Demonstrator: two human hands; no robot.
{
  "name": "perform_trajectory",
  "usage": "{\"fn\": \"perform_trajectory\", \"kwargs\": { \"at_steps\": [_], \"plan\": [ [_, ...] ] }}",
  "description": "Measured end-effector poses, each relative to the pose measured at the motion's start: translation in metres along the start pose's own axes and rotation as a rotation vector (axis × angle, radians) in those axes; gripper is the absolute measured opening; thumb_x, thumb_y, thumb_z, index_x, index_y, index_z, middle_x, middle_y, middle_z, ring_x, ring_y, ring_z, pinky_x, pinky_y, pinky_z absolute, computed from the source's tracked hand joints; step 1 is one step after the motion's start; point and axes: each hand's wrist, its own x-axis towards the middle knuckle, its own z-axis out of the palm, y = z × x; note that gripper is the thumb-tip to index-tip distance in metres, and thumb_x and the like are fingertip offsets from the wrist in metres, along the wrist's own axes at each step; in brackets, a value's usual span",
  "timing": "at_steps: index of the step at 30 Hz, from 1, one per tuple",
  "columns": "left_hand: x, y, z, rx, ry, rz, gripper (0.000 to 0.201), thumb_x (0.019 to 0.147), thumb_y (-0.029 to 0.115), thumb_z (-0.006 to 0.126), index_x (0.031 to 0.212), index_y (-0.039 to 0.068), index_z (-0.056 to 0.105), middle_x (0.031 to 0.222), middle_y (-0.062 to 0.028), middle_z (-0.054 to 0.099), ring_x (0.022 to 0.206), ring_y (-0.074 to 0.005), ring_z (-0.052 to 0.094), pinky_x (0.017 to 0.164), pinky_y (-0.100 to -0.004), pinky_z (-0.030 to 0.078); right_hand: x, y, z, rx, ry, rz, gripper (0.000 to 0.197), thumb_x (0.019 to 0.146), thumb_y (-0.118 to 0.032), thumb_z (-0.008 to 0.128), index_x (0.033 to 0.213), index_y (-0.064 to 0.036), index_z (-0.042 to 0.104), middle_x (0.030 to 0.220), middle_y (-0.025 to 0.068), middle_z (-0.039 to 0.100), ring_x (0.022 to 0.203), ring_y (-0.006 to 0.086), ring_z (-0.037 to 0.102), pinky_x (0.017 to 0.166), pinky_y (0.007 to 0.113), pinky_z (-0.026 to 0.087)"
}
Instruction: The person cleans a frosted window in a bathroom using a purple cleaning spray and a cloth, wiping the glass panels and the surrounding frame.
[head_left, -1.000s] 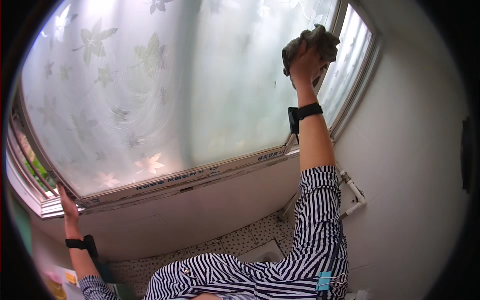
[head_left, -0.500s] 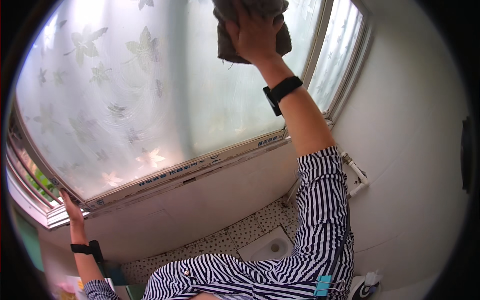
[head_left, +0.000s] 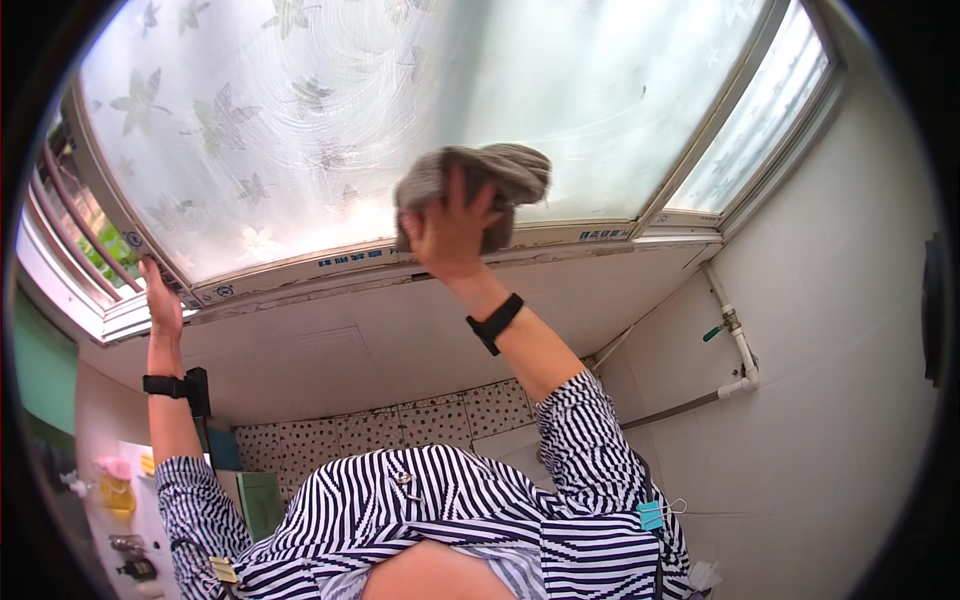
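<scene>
A frosted window pane (head_left: pixel 330 120) with leaf patterns and whitish smears fills the upper part of the view, set in a pale sash (head_left: pixel 345 262). My right hand (head_left: pixel 455 235) has its fingers spread over a bunched grey-brown cloth (head_left: pixel 515 170), pressing it to the lower part of the glass near the bottom rail. Hand and cloth are slightly blurred. At the lower left corner of the sash my left hand (head_left: pixel 163 300) grips the upright edge; some of its fingers are hidden. Both wrists wear black bands.
Left of the sash is an open gap with metal bars (head_left: pixel 80 225). A white pipe (head_left: pixel 742 350) with a green-handled valve runs along the right wall. Below lies a spotted tile floor (head_left: pixel 370 440). Bottles, one yellow (head_left: pixel 117 495), stand at the lower left.
My right hand has brought the cloth down the glass and leftward, from the top to near the bottom rail. My left hand stays at the sash edge. The whole view has shifted.
</scene>
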Motion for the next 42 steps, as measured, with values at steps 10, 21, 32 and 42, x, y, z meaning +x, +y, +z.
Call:
{"fn": "perform_trajectory", "kwargs": {
  "at_steps": [10, 21, 32, 42],
  "plan": [
    [0.014, -0.015, -0.036, 0.003, -0.070, -0.046, 0.041, 0.097, 0.032, 0.035, 0.130, 0.007, 0.034, 0.122, -0.0042, 0.047, 0.112, -0.0157, 0.043, 0.097, -0.0312, 0.031, 0.062, -0.104, 0.018, 0.009, 0.321, -0.934, 0.036, 0.076, -0.032, 0.055, 0.112, -0.0297, 0.056, 0.120, -0.0090, 0.048, 0.122, 0.0186, 0.033, 0.098, 0.064, 0.019],
    [-0.018, 0.018, -0.037, -0.038, -0.103, -0.083, 0.047, 0.097, 0.039, 0.031, 0.132, 0.009, 0.030, 0.130, -0.0036, 0.040, 0.120, -0.0158, 0.035, 0.104, -0.0309, 0.024, 0.002, 0.136, -0.020, -0.207, 0.533, 0.214, 0.048, 0.096, -0.038, 0.022, 0.132, -0.0069, 0.032, 0.135, 0.0175, 0.030, 0.122, 0.0415, 0.023, 0.099, 0.058, 0.012],
    [-0.009, 0.040, -0.046, -0.199, -0.397, -0.076, 0.038, 0.098, 0.023, 0.030, 0.127, 0.001, 0.040, 0.123, -0.0064, 0.049, 0.111, -0.0166, 0.047, 0.098, -0.0298, 0.036, 0.014, -0.312, 0.082, 0.125, 0.232, -0.706, 0.028, 0.077, -0.027, 0.050, 0.104, -0.0242, 0.058, 0.118, 0.0002, 0.049, 0.120, 0.0241, 0.036, 0.090, 0.076, 0.016],
    [-0.001, 0.034, -0.032, -0.192, -0.243, -0.101, 0.049, 0.098, 0.038, 0.024, 0.131, 0.003, 0.036, 0.128, -0.0072, 0.046, 0.116, -0.0176, 0.042, 0.101, -0.0309, 0.030, 0.139, -0.085, -0.059, -0.159, 0.417, -0.562, 0.040, 0.079, -0.053, 0.047, 0.108, -0.0272, 0.058, 0.114, 0.0026, 0.049, 0.111, 0.0361, 0.039, 0.085, 0.071, 0.020]
  ]
}}
